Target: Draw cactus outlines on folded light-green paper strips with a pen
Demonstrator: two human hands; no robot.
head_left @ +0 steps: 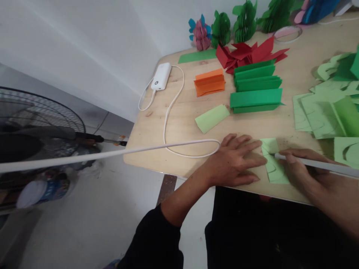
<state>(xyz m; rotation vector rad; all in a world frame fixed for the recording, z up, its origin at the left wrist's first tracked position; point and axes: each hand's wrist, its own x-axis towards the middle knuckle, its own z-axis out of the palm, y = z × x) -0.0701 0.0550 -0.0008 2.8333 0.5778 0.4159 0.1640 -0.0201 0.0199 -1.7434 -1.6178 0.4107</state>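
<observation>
A small light-green paper (270, 164) with curved pencil lines lies near the table's front edge. My left hand (235, 160) rests flat on the table with fingers spread, fingertips at the paper's left edge. My right hand (314, 172) is closed around a slim white pen (316, 163), its dark tip touching the paper. Part of the paper's right side is hidden under that hand. A folded light-green paper strip (212, 118) lies beyond my left hand. Farther back are pleated green papers (256, 101) and a folded orange paper (209, 83).
Cut light-green papers (319, 112) are piled at the right. Red folded papers (249, 56) and paper honeycomb figures (245, 22) stand at the back. A white power bank (161, 76) has a cable (168, 112) running across the table and past my left wrist. A fan (36, 127) stands left.
</observation>
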